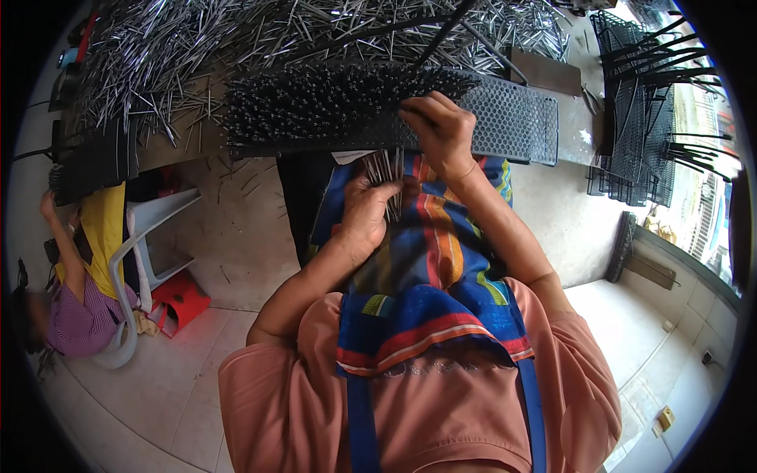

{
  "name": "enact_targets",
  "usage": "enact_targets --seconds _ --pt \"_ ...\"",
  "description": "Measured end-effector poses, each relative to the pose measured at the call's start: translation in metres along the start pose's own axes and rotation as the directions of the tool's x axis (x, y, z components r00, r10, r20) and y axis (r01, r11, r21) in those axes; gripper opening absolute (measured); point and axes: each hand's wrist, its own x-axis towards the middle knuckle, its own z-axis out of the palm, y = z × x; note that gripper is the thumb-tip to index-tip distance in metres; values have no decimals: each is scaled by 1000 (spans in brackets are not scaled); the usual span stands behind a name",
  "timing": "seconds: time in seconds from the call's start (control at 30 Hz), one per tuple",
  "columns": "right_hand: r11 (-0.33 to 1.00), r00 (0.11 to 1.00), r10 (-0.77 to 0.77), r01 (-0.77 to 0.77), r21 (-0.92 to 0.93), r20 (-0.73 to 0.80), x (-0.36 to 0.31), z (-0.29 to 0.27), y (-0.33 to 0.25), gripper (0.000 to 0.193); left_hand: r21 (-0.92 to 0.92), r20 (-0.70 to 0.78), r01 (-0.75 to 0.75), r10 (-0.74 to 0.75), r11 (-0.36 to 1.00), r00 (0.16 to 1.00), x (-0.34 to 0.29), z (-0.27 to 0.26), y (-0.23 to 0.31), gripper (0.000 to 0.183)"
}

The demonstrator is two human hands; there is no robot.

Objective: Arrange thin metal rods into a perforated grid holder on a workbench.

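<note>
My left hand is closed around a bundle of thin metal rods, held upright over my lap just below a perforated rack. Above that rack, my right hand has its fingers pinched together; whatever sits between the fingertips is too small or hidden to make out. Dark rods stand close together in the rack's holes from its left end to about my right hand. Bare holes show across its right part.
Loose metal rods lie heaped across the table beyond the rack. Stacked black mesh racks stand at the right. On the left, a co-worker sits on a grey plastic chair near a red bag.
</note>
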Motion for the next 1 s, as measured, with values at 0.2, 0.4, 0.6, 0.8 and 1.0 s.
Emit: enact_targets --seconds 0.2,0.4,0.6,0.8,1.0 --pt "993 999 -8 14 -120 51 12 2 -2 13 -80 -37 78 -81 994 996 3 0 3 24" --pt "993 1000 -27 26 -117 -6 4 -1 5 18 -108 -8 73 -74 991 997 10 -6 -2 23" --pt "986 986 -129 139 -88 110 2 3 4 24 -152 12 76 -75 985 997 9 -5 0 23" --pt "974 986 -118 138 -180 118 2 6 6 35 -145 19 78 -76 986 997 9 -4 2 24" --pt "973 980 -177 189 -131 95 4 4 7 35 -181 68 73 -61 981 996 12 -8 -2 24"
